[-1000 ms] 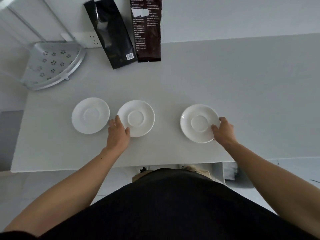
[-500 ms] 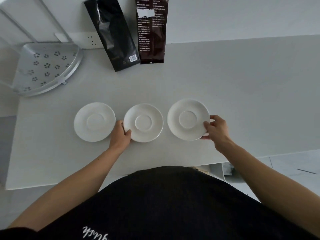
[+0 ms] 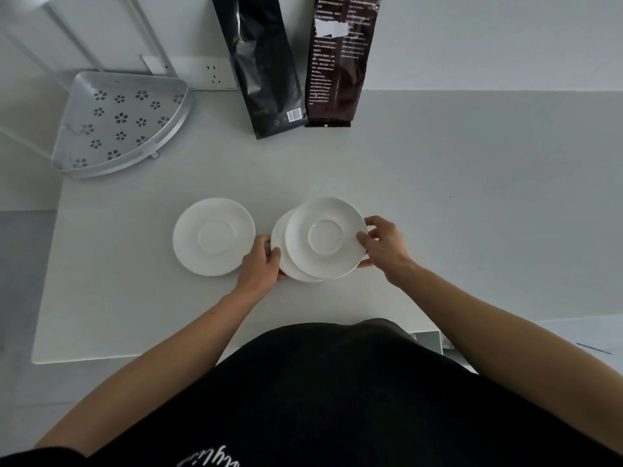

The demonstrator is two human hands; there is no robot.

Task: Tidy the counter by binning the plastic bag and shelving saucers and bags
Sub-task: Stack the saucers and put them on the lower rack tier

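Three white saucers are on the white counter. My right hand point(image 3: 382, 246) grips the right rim of one saucer point(image 3: 325, 236) and holds it over the middle saucer point(image 3: 283, 261), covering most of it. My left hand point(image 3: 261, 266) pinches the left rim of that middle saucer. The third saucer point(image 3: 214, 236) lies alone to the left, close to my left hand. A black bag point(image 3: 261, 65) and a dark brown bag point(image 3: 338, 59) lean against the back wall. No plastic bag is in view.
A perforated metal corner shelf point(image 3: 118, 126) stands at the back left on thin legs. A wall socket point(image 3: 212, 74) sits behind it. The counter point(image 3: 472, 214) stretches to the right; its front edge runs just before my body.
My right hand has carried its saucer leftward and lifted it over the middle saucer. My left hand stays at the middle saucer's rim. The view has shifted closer.
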